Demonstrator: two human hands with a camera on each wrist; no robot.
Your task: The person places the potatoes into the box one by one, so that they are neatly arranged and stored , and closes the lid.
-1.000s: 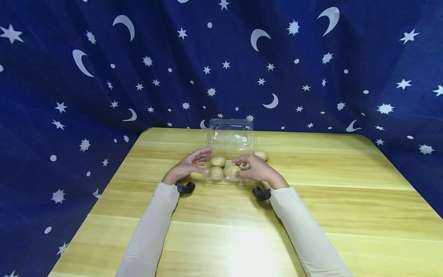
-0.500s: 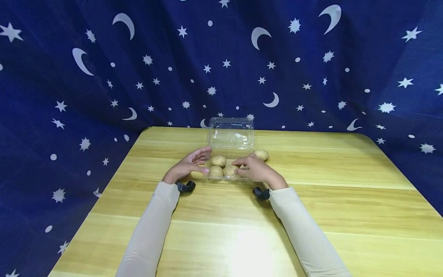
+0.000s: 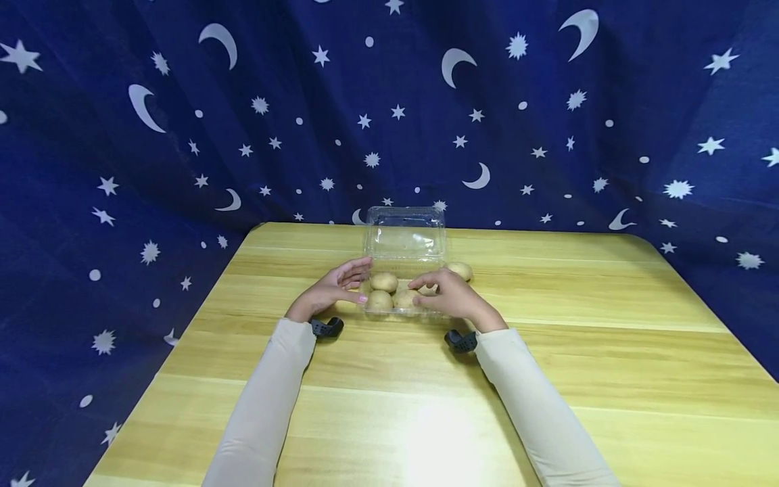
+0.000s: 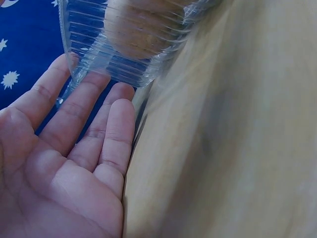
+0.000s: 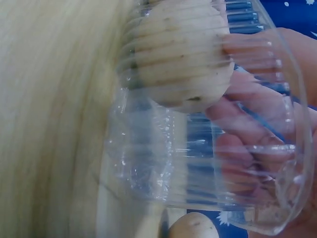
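Observation:
A clear plastic clamshell box (image 3: 404, 233) stands on the table with its lid raised at the back. Inside it are three potatoes: a rear left one (image 3: 384, 282), a front left one (image 3: 380, 302) and a front right one (image 3: 404, 299). My left hand (image 3: 331, 289) has its fingers extended, fingertips against the box's left side. Over the right part of the box is my right hand (image 3: 449, 295), thumb and fingers loosely bent beside the front right potato. Through the ribbed plastic, the right wrist view shows fingertips (image 5: 230, 44) at one side of that potato.
Another potato (image 3: 459, 271) lies on the wooden table (image 3: 341, 419), just right of the box. A dark blue curtain (image 3: 414, 149) with moons and stars hangs behind the table. Black wrist cameras sit under both cuffs.
The front right potato has settled slightly lower and leftward in the box. My right thumb and fingers have eased back a little from it. The left hand stays put.

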